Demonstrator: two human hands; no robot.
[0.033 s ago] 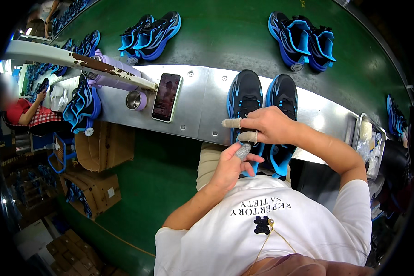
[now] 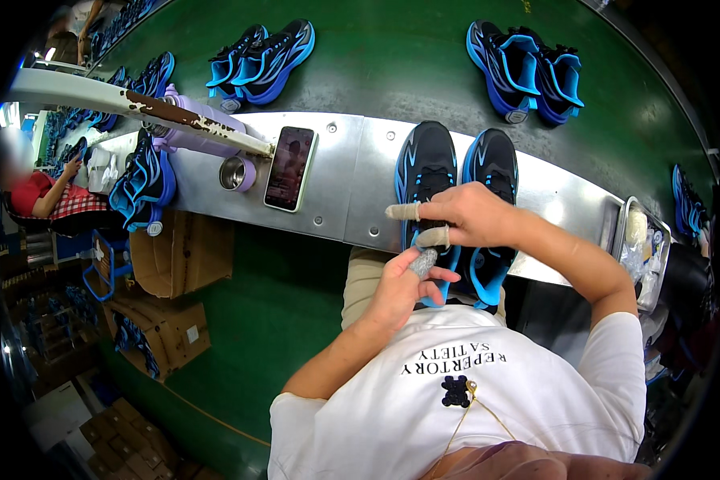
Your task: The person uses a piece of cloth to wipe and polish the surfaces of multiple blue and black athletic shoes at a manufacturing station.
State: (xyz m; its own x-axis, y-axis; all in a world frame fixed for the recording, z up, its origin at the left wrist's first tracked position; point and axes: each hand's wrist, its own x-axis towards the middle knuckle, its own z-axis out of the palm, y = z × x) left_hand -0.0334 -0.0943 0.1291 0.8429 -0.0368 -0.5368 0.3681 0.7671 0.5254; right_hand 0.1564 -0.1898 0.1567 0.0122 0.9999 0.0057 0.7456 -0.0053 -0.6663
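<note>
A pair of black sneakers with bright blue trim stands side by side before me, toes pointing away. Over the laced middle of the left sneaker (image 2: 430, 152) my right hand (image 2: 480, 218) reaches across, two fingers in beige covers stretched leftward and apart. My left hand (image 2: 396, 292) is at that sneaker's near end, thumb close against a finger in a grey cover, other fingers loosely bent by the collar. Whatever lies between them is hidden. The covered fingertips of both hands nearly meet. No hand is on the right sneaker (image 2: 492, 160).
The sneakers stand on a metal ledge (image 2: 344, 184) with a phone (image 2: 290, 170), purple cup (image 2: 238, 174), purple bottle (image 2: 204, 120) and chipped white bar (image 2: 168, 108). More sneakers (image 2: 524, 68) sit on the green surface beyond. A tray (image 2: 644, 248) is right, cardboard boxes (image 2: 176, 260) lower left.
My right hand has shifted very slightly; everything else looks the same.
</note>
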